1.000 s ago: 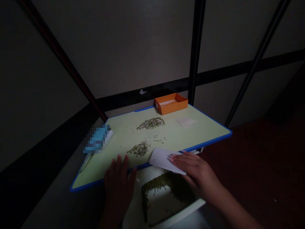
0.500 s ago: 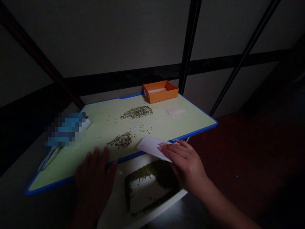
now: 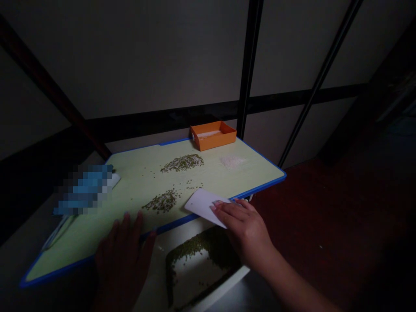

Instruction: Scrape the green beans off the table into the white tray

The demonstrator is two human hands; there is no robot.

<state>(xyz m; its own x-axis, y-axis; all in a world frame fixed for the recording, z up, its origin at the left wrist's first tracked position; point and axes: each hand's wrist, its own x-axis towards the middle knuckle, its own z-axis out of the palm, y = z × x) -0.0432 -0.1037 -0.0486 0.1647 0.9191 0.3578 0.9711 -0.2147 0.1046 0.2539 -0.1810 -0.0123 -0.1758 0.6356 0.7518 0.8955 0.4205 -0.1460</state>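
My right hand [image 3: 245,227] grips a white card [image 3: 203,207] from its right side. The card lies tilted across the board's front edge, its far end on the surface. Spread fingers of my left hand [image 3: 125,251] rest at the near edge of the pale green board [image 3: 130,184]. Just left of the card is a pile of green beans mixed with pale grains [image 3: 163,200]; a few loose beans lie beyond it. Farther back sits a second mixed pile [image 3: 183,163]. A heap of white grains [image 3: 231,161] is at its right.
An orange box [image 3: 217,141] with white contents stands at the board's back edge. Below the front edge, a white drawer or tray [image 3: 224,289] holds many green beans. A blurred blue object [image 3: 84,188] with a cable lies at left. Paneled doors [image 3: 162,56] rise behind.
The camera view has shifted, so the scene sits lower and slightly left. The card looks a little flatter in my right hand. My left hand and the piles look about the same.
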